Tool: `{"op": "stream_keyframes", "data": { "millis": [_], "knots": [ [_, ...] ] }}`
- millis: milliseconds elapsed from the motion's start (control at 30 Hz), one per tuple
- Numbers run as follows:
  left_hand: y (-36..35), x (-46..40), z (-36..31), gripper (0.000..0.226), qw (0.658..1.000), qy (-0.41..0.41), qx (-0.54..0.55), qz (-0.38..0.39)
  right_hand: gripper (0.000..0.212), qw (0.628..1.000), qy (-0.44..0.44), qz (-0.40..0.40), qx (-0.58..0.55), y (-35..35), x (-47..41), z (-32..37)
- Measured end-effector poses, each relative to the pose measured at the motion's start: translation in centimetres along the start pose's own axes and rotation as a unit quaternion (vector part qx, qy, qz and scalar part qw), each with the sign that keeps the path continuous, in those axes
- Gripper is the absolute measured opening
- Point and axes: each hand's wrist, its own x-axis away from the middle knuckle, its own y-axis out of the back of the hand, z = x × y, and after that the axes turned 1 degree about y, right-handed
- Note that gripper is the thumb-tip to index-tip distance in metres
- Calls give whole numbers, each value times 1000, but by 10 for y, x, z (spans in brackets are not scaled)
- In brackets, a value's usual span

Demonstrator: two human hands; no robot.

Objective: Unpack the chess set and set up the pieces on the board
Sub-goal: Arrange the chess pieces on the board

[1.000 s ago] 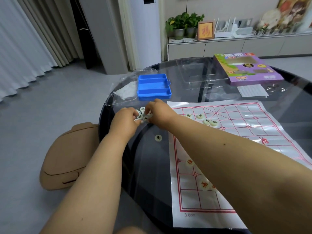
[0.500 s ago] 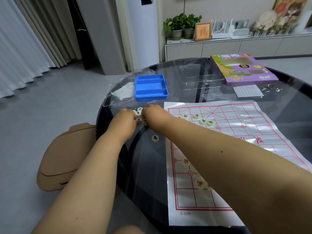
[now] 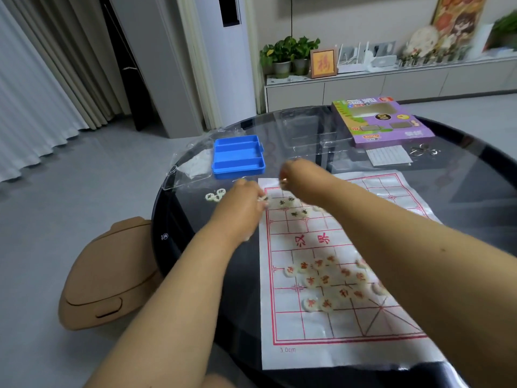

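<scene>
Paper board (image 3: 330, 326) on dark surface (image 3: 461, 175), long axis running near to far, left hand (image 3: 242, 205) blurred, grip unclear, right hand (image 3: 293, 172) pinching a piece, red pieces (image 3: 326, 280) clustered near, dark pieces (image 3: 291, 207) far

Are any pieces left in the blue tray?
No, the blue tray shows only bare compartments; the pieces lie on the board and the table.

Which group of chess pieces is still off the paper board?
The small cluster of pieces on the bare glass table, left of the board, below the blue tray.
</scene>
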Motion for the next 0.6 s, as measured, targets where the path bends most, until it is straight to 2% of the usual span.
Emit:
{"op": "stream_keyframes", "data": {
  "millis": [167, 400, 500, 600],
  "knots": [
    [-32, -3, -56, 24, 995, -90, -14, 51, 19, 997, -75, 28, 14, 15, 32, -63],
    [-56, -12, -80, 33, 987, -115, -85, 79, 28, 992, -114, 45, 0, 8, 48, -95],
    [-58, -12, -77, 36, 989, -112, -70, 70, 31, 993, -110, 18, -28, 6, 49, -99],
    [-48, -10, -64, 34, 994, -99, -40, 29, 29, 995, -94, -33, -28, 10, 46, -94]
  ]
}}
